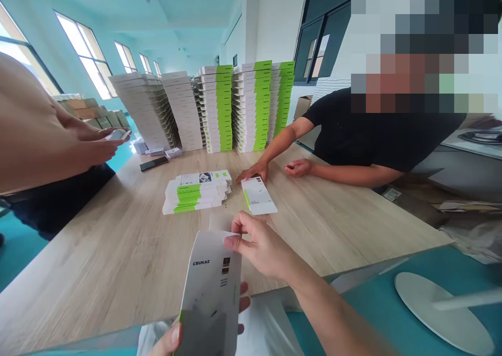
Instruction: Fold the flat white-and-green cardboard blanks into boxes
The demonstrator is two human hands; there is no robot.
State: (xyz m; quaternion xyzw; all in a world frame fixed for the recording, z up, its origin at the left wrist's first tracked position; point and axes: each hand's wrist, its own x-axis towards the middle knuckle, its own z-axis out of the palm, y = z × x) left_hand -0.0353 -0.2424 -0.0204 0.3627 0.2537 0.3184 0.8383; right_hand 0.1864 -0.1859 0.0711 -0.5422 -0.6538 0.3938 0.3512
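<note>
Pinching a white carton [212, 298] at its top edge, right hand [259, 243] nearly closed, left hand [172, 339] apparently curled around it

A pale, wood-grained tabletop [117, 251] carries packaging in white and green. Tall stacks of boxes [225, 110] stand along its far end, plain white to the left, green-banded to the right. In front of them, small white boxes [173, 152] lie beside a dark phone [153, 163]. Nearer the middle rests an uneven pile of flat cartons [196, 194]; just to its right lies a white carton [261, 196] with a green edge, a co-worker's hand [257, 171] at its far end.
</note>
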